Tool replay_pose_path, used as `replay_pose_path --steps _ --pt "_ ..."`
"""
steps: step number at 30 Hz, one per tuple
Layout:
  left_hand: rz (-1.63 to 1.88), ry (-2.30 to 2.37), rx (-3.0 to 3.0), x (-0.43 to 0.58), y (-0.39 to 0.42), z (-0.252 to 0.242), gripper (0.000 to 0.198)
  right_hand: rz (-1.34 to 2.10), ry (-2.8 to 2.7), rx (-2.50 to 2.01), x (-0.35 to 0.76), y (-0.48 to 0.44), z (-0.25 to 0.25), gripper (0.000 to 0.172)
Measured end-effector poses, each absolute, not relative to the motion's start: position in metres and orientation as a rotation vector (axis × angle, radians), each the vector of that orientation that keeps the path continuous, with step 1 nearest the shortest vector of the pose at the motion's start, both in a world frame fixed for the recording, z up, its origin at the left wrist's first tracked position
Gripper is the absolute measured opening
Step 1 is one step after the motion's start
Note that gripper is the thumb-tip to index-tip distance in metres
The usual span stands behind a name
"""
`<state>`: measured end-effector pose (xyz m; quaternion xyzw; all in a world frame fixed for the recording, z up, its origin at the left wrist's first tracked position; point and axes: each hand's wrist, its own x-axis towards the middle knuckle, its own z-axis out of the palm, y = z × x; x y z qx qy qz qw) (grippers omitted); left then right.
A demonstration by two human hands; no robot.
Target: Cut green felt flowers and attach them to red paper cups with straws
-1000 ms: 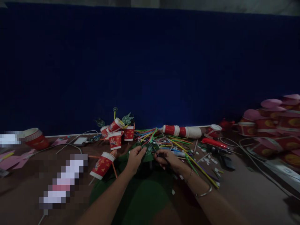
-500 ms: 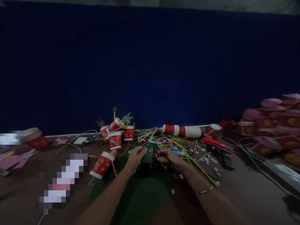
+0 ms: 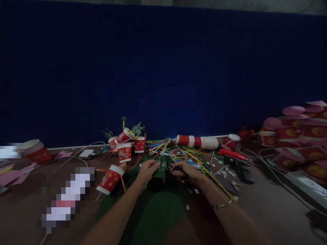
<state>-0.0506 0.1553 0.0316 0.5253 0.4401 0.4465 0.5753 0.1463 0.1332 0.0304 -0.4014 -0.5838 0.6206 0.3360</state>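
Note:
A piece of dark green paper (image 3: 161, 165) with a pale round drawing is pinched by its left side between the thumb and fingers of my left hand (image 3: 147, 173). My right hand (image 3: 183, 171) is closed round the handles of a pair of scissors (image 3: 172, 166), mostly hidden by the fingers. The scissors' dark blades point at the right edge of the paper. Just behind both hands lies a loose heap of coloured pipe cleaners (image 3: 163, 144). To the left stand red paper cups (image 3: 124, 152) with pipe-cleaner limbs and green paper cutouts.
A stack of paper cups (image 3: 196, 141) lies on its side behind the heap. Right of my hand are a red tool (image 3: 233, 154), a black object (image 3: 245, 173) and white scraps (image 3: 224, 173). Several decorated cups (image 3: 291, 134) pile up at far right. A blue partition (image 3: 163, 75) stands behind the table.
The whole view has shifted very slightly. My right hand with the scissors has moved a little relative to the paper; my left hand keeps its pinch.

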Motion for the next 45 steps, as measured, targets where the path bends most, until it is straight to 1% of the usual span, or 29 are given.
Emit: replay_pose_path --steps 7,15,22,28,31,34,37,40,42,45 --pt "0.985 1.01 1.21 -0.052 0.157 0.029 0.039 1.691 -1.521 -1.039 0.151 0.134 0.031 0.023" --pt "0.931 0.992 1.197 -0.052 0.158 0.027 0.041 1.646 -1.595 -1.046 0.156 0.135 0.033 0.017" --pt "0.936 1.02 1.308 -0.05 0.155 0.029 0.043 1.64 -1.482 -1.082 0.151 0.137 0.031 0.024" --pt "0.888 1.025 1.425 -0.045 0.148 0.032 0.038 1.552 -1.369 -1.074 0.137 0.134 0.034 0.027" --pt "0.952 0.997 1.37 -0.046 0.146 0.035 0.036 1.487 -1.314 -1.057 0.131 0.134 0.034 0.027" --pt "1.039 0.983 1.255 -0.046 0.145 0.036 0.042 1.347 -1.129 -1.058 0.128 0.136 0.034 0.027" --pt "1.028 0.94 1.262 -0.043 0.142 0.036 0.041 1.267 -0.934 -0.999 0.124 0.135 0.036 0.025" --pt "1.006 0.956 1.32 -0.039 0.14 0.035 0.035 1.26 -0.874 -0.982 0.12 0.133 0.036 0.026" --pt "1.06 0.993 1.334 -0.038 0.139 0.034 0.03 1.281 -0.913 -1.004 0.118 0.132 0.034 0.027" --pt "1.13 0.993 1.325 -0.04 0.141 0.033 0.029 1.314 -0.993 -1.014 0.118 0.132 0.03 0.025"
